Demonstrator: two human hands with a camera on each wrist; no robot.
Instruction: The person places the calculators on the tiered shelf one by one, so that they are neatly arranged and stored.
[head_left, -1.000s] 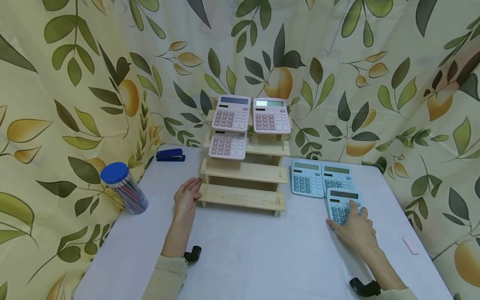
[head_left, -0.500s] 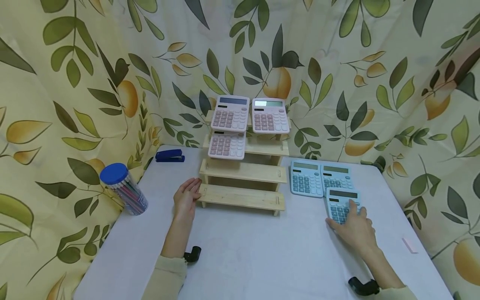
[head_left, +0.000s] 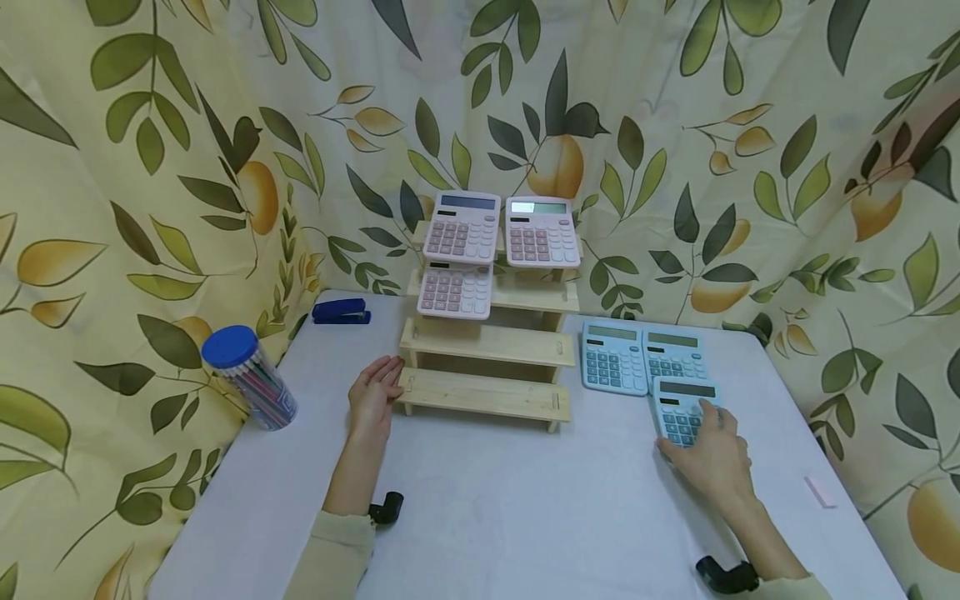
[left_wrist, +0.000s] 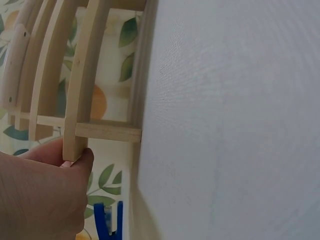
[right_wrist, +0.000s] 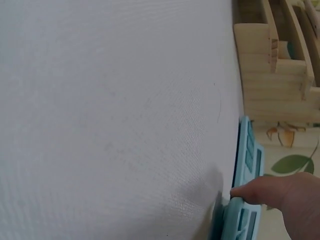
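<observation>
In the head view, my left hand (head_left: 372,392) pinches the left end of the lowest step of a tiered wooden rack (head_left: 483,395). The left wrist view shows thumb and fingers on both faces of that step board (left_wrist: 80,85). At the right, my right hand (head_left: 712,458) grips the front light-blue calculator (head_left: 678,417) by its sides. Its thumb (right_wrist: 255,191) presses the calculator's edge in the right wrist view; the far fingers are hidden there. Two more blue calculators, one on the left (head_left: 613,358) and one on the right (head_left: 675,354), lie just behind it.
Two pink calculators (head_left: 462,227) (head_left: 542,232) stand on the rack's top step, and a third (head_left: 455,292) sits one step lower. A blue stapler (head_left: 341,311) and a blue-lidded jar of pens (head_left: 251,379) are on the left. A pink eraser-like block (head_left: 821,492) lies far right.
My right hand's fingers have drawn in from the calculator's face toward its right side, and the thumb has shifted slightly right. My left hand has stayed on the rack.
</observation>
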